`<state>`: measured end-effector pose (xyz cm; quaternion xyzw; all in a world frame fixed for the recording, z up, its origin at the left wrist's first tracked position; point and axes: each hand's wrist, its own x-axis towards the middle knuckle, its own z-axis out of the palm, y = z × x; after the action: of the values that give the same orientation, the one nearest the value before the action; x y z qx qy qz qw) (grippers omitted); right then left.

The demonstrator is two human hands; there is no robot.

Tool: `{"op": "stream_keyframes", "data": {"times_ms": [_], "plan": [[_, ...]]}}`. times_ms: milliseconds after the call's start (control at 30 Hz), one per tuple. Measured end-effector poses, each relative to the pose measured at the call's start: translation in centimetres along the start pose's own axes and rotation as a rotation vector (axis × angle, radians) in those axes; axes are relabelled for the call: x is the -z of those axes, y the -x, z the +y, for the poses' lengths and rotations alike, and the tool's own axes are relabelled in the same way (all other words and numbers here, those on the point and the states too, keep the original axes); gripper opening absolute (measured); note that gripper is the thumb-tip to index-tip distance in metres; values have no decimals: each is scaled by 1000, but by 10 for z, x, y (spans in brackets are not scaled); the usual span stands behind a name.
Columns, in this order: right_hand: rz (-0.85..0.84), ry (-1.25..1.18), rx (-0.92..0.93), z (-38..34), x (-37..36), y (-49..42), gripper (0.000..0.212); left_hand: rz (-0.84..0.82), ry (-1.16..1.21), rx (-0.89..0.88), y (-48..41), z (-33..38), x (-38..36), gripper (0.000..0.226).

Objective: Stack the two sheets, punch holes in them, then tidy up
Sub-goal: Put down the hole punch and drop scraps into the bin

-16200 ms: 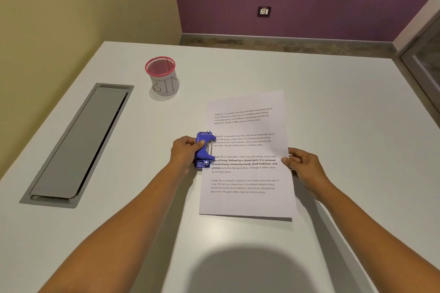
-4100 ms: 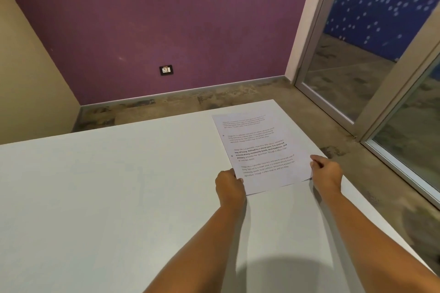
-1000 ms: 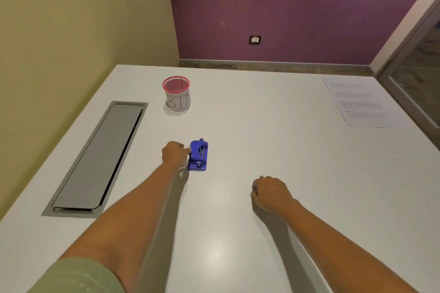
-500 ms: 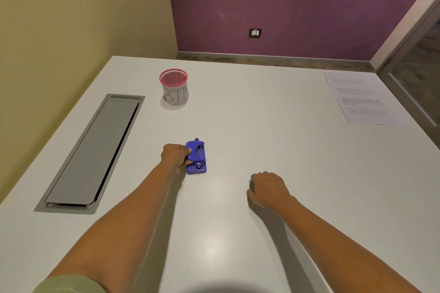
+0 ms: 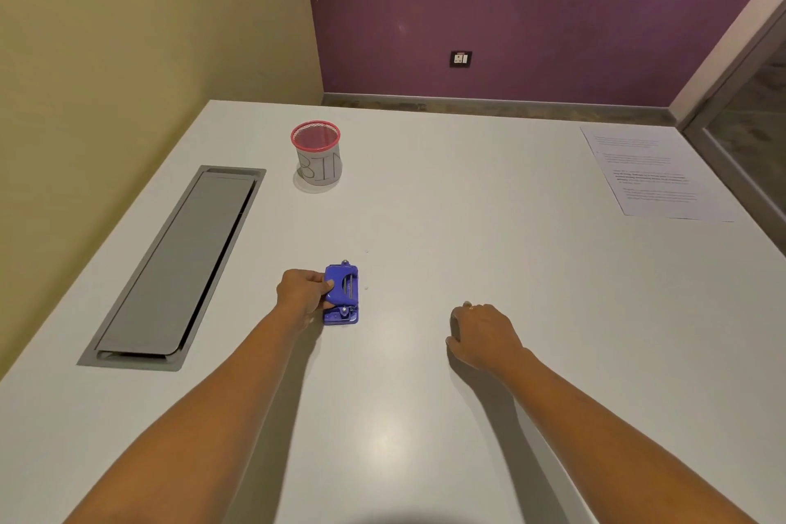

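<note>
A blue hole punch rests on the white table in the middle. My left hand grips its left side, thumb over the lever. My right hand lies on the table to the right of the punch, fingers curled under with nothing in them. The stacked printed sheets lie flat at the far right corner of the table. Two tiny white paper dots sit just right of the punch.
A red-rimmed mesh cup labelled BIN stands at the back, left of centre. A long grey cable hatch is set into the table on the left. The table's right edge runs beside a glass door.
My left hand has closed more firmly onto the hole punch. My right hand has hardly moved. Four seconds ago both hands were laying the sheets at the far right corner.
</note>
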<state>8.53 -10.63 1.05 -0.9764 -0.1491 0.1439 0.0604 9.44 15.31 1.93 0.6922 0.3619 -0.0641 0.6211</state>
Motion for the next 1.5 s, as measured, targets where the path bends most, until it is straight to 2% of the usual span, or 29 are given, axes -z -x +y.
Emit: {"op": "stream_keyframes", "data": {"times_ms": [100,233,333,400,533,633,700,833,967,1100,1200,1300,1500], "plan": [[-33,-1,-9,0,1,1,26,-25,108,30,7,0,3,25],[-108,-82,-61,-5,14,-4,35,-145,358,93,21,0,5,28],[-120,-522,-82,-29,25,-8,43,-220,443,110,31,-1,-3,18],[-111,-860,-71,-52,31,-8,39,-261,486,110,36,-1,-10,14],[25,-1125,-137,-76,35,-5,28,-286,464,16,41,-3,-17,13],[152,-1110,-106,-82,34,-1,27,-233,236,-123,44,-4,-20,20],[228,-1055,-29,-89,33,3,28,-230,191,-176,48,-2,-24,19],[300,-898,95,-97,30,9,36,-322,274,-188,56,3,-29,19],[294,-700,266,-90,28,11,44,-426,441,-194,57,-3,-23,26],[349,-661,421,-85,29,17,46,-506,571,-178,57,-8,-18,32],[422,-800,331,-83,27,20,41,-552,651,-142,56,-9,-16,34],[371,-936,209,-78,29,18,35,-558,687,-93,56,-10,-13,35],[253,-1015,248,-72,30,17,38,-582,698,-67,53,-10,-12,30]]}}
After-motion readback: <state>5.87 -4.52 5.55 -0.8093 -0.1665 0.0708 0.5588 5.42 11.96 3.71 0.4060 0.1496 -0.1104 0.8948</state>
